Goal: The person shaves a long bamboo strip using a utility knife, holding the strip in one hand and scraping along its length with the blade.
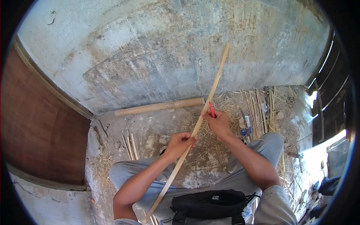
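Note:
A long, pale wooden strip (176, 169) runs diagonally from my lap up in front of the wall. My left hand (180, 145) is closed around the strip near its middle. Higher up, my right hand (217, 122) pinches the same strip between thumb and fingers. A red tool (212, 109), thin and pointed upward, is also held in my right hand, beside the strip. Its lower part is hidden by the fingers.
A bamboo pole (159, 107) lies along the stained wall (150, 48). Thin sticks (260, 112) and shavings cover the floor at right, near a small blue and white packet (245, 125). A black bag (210, 204) rests on my lap. A brown door panel (41, 127) stands at left.

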### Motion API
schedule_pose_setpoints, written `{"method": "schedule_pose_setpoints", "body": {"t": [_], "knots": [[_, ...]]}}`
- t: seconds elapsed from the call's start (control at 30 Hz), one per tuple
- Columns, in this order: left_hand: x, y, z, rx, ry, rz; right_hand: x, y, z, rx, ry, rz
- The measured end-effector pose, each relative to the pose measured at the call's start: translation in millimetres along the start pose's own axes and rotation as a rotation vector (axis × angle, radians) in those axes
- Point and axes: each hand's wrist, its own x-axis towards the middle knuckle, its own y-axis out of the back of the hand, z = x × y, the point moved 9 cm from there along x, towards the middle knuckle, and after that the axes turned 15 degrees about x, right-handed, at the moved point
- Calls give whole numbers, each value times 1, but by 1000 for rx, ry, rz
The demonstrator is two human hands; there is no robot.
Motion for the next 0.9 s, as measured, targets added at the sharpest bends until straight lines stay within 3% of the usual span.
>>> {"method": "schedule_pose_setpoints", "body": {"t": [0.4, 0.47, 0.67, 0.9], "knots": [[-2, -4, -5, 33, -15, -3, -2, -2, 5, -16, 4, -19], [-1, -7, -6, 134, -86, -33, -3, -3, 7, -23, -12, -13], [-4, -6, -10, 309, -29, -46, -5, -5, 3, -48, -4, -4], [-20, -18, 8, 11, -13, -135, -5, -6, 2, -36, -17, -11]]}}
